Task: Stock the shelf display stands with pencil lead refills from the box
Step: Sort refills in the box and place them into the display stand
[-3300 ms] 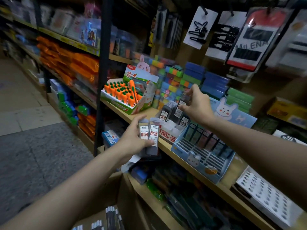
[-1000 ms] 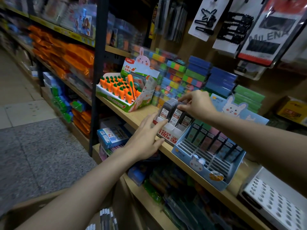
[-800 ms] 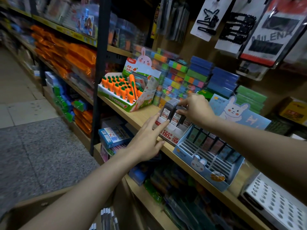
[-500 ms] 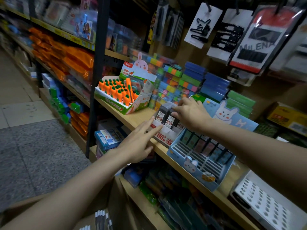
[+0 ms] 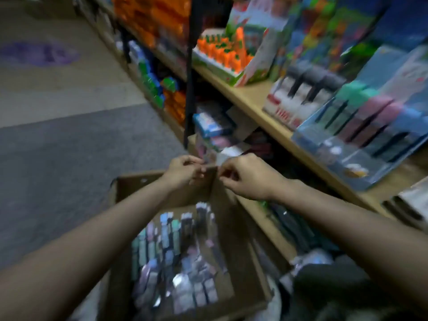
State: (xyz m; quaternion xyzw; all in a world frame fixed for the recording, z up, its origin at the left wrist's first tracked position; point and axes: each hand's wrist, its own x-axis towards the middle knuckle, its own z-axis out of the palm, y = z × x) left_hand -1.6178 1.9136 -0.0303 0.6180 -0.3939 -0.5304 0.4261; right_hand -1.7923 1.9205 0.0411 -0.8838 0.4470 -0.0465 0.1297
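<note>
A dim shop aisle, grey floor to my left, the wooden shelf (image 5: 252,100) running off to my right; the head view is badly smeared. Both hands hang over the far rim of the cardboard box (image 5: 236,269). My left hand (image 5: 183,171) and right hand (image 5: 245,177) curl their grip around something small between them; what, I cannot tell. The lead refills (image 5: 176,256) lie heaped below. I judge this a reload: next, lift packs up to the red-and-white display stand (image 5: 284,107).

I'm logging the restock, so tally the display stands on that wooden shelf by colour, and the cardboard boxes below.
Green carrot stand: 1
White-and-red stand: 1
Blue stand: 1
Cardboard box: 1
Total: 4
A white item at the right edge is cut off, not counted.
</note>
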